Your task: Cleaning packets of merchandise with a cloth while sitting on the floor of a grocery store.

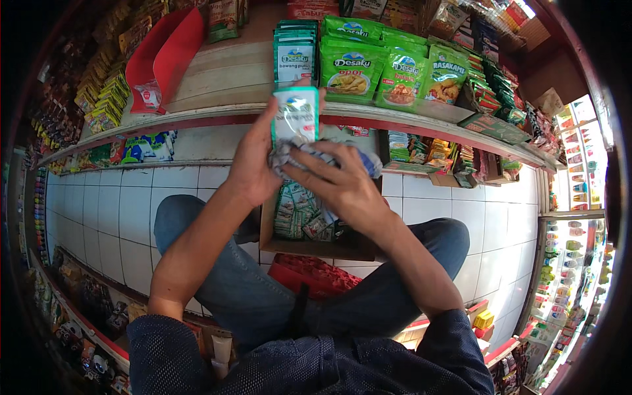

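My left hand (252,163) grips a white and green Desaku seasoning sachet (295,116) upright, in front of the shelf edge. A crumpled checked cloth (365,160) is bunched under my right hand (340,185), which presses it against the lower end of that sachet. Right behind, a stack of matching sachets (295,57) stands on the shelf. Below my hands a cardboard box (316,248) holds many small green and white sachets (296,212); my right hand and the cloth hide part of it.
Bright green seasoning packs (353,69) stand right of the stack behind a clear strip. A red plastic holder (165,59) sits on the shelf (232,69) at left. Lower down, small boxes of sachets (419,150) line another shelf. A red container (313,276) lies between my legs on white tiles (427,210).
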{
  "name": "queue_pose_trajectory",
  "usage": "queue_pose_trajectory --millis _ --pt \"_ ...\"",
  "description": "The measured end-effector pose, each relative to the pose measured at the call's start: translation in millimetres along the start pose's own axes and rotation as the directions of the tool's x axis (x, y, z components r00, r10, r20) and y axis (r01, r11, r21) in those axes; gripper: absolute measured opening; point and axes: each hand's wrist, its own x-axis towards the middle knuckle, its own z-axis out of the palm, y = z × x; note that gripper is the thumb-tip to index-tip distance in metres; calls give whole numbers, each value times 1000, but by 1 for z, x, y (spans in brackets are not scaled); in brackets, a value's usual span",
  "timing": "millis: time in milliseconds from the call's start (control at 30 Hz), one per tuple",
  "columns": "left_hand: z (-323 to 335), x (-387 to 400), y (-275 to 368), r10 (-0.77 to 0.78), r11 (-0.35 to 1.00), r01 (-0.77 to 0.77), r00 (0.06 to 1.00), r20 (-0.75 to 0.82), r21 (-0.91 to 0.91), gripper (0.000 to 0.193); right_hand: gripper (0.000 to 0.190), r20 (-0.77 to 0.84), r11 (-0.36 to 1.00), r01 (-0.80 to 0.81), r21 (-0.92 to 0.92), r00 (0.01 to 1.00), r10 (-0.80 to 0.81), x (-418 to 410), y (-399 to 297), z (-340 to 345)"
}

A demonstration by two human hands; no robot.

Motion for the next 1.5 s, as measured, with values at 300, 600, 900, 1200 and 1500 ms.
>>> queue_pose_trajectory --millis 300,600,900,1200,1500 --pt "1 -10 -28 -167 982 178 975 -148 64 36 63 -141 924 -308 -228 949 282 1 37 -9" --pt "3 -4 -29 26 965 -5 997 -76 260 51 72 -162 890 -328 317 906 392 -3 10 -15" --pt "7 -9 -29 -39 938 82 991 130 -337 61 53 -28 988 -113 -104 993 111 0 -7 -4" --pt "10 -10 -38 -62 998 66 980 189 -14 68 58 -36 986 -149 -73 989 146 7 -11 -6" --pt "13 -15 -47 -84 992 87 996 37 -90 60 69 -72 971 -238 -18 969 236 6 -5 -4"
